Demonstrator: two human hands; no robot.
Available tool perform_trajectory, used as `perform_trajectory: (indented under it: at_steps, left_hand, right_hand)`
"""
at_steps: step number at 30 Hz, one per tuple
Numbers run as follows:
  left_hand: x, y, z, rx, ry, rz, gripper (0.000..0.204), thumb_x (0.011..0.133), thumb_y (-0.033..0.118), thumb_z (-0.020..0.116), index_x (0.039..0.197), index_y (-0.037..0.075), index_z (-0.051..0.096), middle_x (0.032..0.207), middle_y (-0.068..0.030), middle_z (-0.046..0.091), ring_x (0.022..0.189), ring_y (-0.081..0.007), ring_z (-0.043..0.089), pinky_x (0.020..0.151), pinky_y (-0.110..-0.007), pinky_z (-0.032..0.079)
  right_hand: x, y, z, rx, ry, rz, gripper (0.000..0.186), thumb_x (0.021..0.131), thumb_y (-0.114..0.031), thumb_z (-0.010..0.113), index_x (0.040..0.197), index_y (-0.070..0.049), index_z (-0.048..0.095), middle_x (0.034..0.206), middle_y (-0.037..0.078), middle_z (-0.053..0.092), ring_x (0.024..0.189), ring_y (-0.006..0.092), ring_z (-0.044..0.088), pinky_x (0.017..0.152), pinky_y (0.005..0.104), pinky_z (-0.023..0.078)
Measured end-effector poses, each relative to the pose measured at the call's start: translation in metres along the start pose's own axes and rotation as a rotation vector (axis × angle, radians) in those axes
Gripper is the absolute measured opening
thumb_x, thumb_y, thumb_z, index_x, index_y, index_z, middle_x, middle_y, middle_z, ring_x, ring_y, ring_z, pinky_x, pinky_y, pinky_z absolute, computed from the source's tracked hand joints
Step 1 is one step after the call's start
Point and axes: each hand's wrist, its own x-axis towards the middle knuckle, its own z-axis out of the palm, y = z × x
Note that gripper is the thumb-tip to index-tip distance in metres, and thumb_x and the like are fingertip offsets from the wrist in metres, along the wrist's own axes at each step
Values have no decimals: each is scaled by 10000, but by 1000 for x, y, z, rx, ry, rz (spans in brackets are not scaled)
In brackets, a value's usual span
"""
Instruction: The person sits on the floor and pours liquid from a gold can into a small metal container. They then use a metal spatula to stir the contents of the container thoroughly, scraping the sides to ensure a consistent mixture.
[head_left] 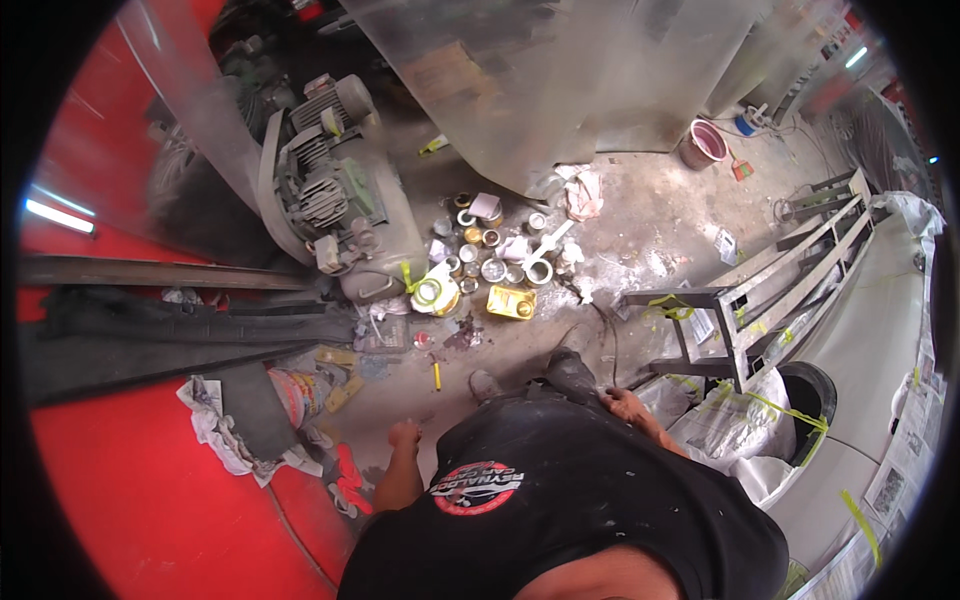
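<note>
I look straight down at my black shirt and the workshop floor. My left hand (404,434) hangs at my side as a loose fist with nothing visible in it, above a yellow-handled tool (437,376) lying on the concrete. My right hand (624,404) hangs by my hip with fingers slightly spread and empty, next to a paper-masked car wheel (812,395). One shoe (486,384) shows ahead of me.
Several paint cans and lids (497,262) cluster on the floor beside a grey air compressor (330,195). A grey metal frame (760,290) stands at right by a masked white car body (880,330). Red panels (150,490), rags and dark trim strips lie left. A pink bucket (705,142) sits far back.
</note>
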Motion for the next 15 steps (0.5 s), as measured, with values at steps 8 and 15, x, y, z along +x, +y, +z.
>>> perform_trajectory:
  at_steps: [8, 15]
  left_hand:
    - [-62, 122, 26, 631, 214, 245, 656, 976, 570, 411, 1078, -9, 701, 1117, -243, 672, 1026, -421, 644, 895, -489, 485]
    - [-141, 182, 146, 292, -141, -14, 790, 926, 678, 392, 938, -37, 728, 804, -245, 699, 901, -414, 683, 823, -456, 518]
  right_hand:
    - [-16, 7, -46, 184, 91, 65, 678, 864, -455, 618, 1315, 46, 553, 1195, 273, 647, 1156, 355, 624, 960, 383, 487]
    - [53, 19, -148, 25, 128, -63, 668, 888, -506, 559, 1303, 18, 570, 1191, 270, 643, 1166, 405, 599, 977, 433, 470]
